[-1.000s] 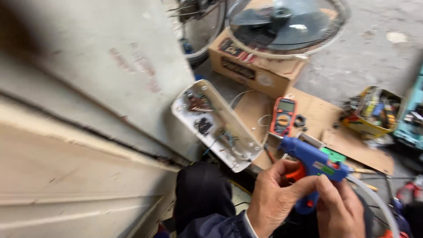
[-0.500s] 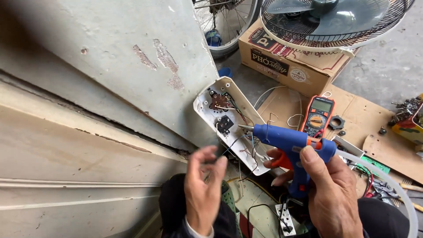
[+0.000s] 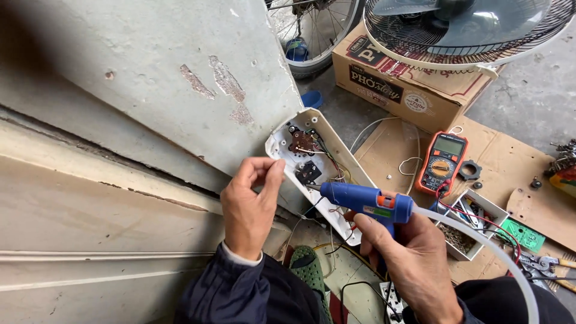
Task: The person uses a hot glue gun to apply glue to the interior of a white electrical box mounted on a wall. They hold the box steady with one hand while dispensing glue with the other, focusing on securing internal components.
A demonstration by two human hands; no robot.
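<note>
My right hand [image 3: 414, 261] grips a blue glue gun [image 3: 366, 201] by its handle, nozzle pointing left at an open white plastic casing [image 3: 282, 141]. The casing leans against the wall and shows a small circuit board, a black switch and wires inside. My left hand [image 3: 249, 204] is raised beside the casing's left edge, thumb and fingertips pinched together near its rim; whether something small sits between them I cannot tell. A white glue stick [image 3: 498, 252] curves out of the gun's back toward the lower right.
An orange multimeter [image 3: 443, 163] with red leads lies on flattened cardboard [image 3: 510, 162]. A cardboard box [image 3: 408, 90] carries a fan grille [image 3: 468, 30]. A small white parts tray [image 3: 471, 222], a green circuit board [image 3: 523, 234], pliers [image 3: 546, 264] and a bicycle wheel [image 3: 306, 30] surround them.
My view has swung left and down over the casing. My left hand has left the glue gun and risen to the casing's edge; the gun's nozzle has come closer to the casing.
</note>
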